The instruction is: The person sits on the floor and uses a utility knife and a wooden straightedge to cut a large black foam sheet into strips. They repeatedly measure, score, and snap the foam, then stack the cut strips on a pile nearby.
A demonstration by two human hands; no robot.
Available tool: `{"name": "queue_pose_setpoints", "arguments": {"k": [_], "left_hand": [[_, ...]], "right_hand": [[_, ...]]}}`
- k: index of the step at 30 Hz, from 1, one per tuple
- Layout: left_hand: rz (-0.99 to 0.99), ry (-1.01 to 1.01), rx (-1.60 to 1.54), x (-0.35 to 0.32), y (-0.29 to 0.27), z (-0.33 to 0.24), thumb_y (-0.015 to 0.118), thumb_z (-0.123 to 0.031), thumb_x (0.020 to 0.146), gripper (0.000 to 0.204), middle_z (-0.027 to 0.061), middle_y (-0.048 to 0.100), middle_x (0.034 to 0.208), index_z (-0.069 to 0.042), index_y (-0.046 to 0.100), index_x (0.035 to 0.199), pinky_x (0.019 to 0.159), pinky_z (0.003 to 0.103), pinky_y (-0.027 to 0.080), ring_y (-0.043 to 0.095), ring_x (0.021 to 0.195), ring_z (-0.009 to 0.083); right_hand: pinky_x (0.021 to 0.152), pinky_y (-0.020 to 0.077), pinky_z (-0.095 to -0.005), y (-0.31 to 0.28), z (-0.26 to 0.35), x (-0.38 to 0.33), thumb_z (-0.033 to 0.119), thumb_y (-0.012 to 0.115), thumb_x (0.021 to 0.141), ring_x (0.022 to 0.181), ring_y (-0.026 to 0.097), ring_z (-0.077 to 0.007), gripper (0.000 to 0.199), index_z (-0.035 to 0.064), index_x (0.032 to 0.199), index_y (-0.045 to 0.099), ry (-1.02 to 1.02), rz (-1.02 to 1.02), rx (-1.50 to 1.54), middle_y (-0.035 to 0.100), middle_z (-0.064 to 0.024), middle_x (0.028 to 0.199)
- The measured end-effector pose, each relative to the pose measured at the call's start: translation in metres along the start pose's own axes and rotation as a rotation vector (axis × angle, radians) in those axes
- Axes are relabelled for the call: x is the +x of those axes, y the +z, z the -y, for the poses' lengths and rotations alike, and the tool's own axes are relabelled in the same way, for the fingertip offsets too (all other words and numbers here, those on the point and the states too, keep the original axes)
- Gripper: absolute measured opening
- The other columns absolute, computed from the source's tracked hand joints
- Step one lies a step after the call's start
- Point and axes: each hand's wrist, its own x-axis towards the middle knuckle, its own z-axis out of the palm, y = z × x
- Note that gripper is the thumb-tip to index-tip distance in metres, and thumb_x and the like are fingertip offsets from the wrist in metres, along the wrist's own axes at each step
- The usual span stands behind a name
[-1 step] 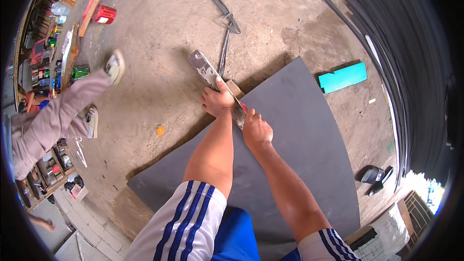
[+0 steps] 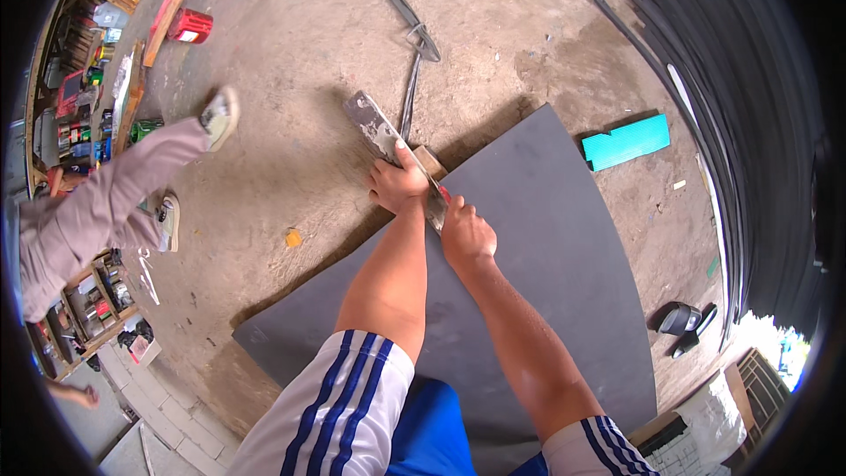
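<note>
Can't really make out the red thing (image 2: 445,195) poking out by the right hand (image 2: 469,234), the fist covers most of it. Same fist partly blocks the near end of the scuffed flat bar (image 2: 361,107), and the arms and blue shorts (image 2: 432,436) hide a chunk of the dark grey sheet (image 2: 555,273). Someone's legs (image 2: 115,172) get cut off at the left rim.

Around the sheet on the floor (image 2: 291,62): a dark metal tool (image 2: 410,18) up ahead, a teal ribbed piece (image 2: 626,141) just off to the right, black strips (image 2: 749,123) past that. Bar's angled over the sheet's far edge, left hand (image 2: 398,181) gripping it, thumb on top, fingers curled over its side. Right hand's clenched around the red thing, right beside the bar.
</note>
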Motion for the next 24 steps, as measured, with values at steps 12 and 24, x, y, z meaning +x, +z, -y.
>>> {"name": "queue_pose_setpoints", "arguments": {"k": [12, 24], "left_hand": [[0.02, -0.011, -0.054, 0.003, -0.004, -0.008, 0.032, -0.077, 0.104, 0.088, 0.0212, 0.067, 0.128, 0.003, 0.067, 0.118, 0.108, 0.056, 0.041, 0.055, 0.13, 0.0399], [0.0, -0.002, 0.01, 0.004, -0.007, -0.013, 0.03, -0.074, 0.106, 0.09, 0.0284, 0.072, 0.127, 0.005, 0.07, 0.129, 0.11, 0.059, 0.043, 0.065, 0.126, 0.0454]], "right_hand": [[0.091, 0.064, -0.0476, -0.017, 0.028, 0.022, 0.015, 0.053, 0.108, 0.116, 0.076, -0.0372, 0.027, -0.0003, 0.129, 0.056, 0.126, 0.141, 0.037, 0.076, -0.0229, 0.125], [0.077, 0.0659, -0.0444, 0.015, -0.086, -0.07, 0.01, 0.059, 0.103, 0.102, 0.08, -0.0352, 0.022, -0.0004, 0.122, 0.056, 0.145, 0.224, -0.011, 0.08, -0.0181, 0.104]]}}
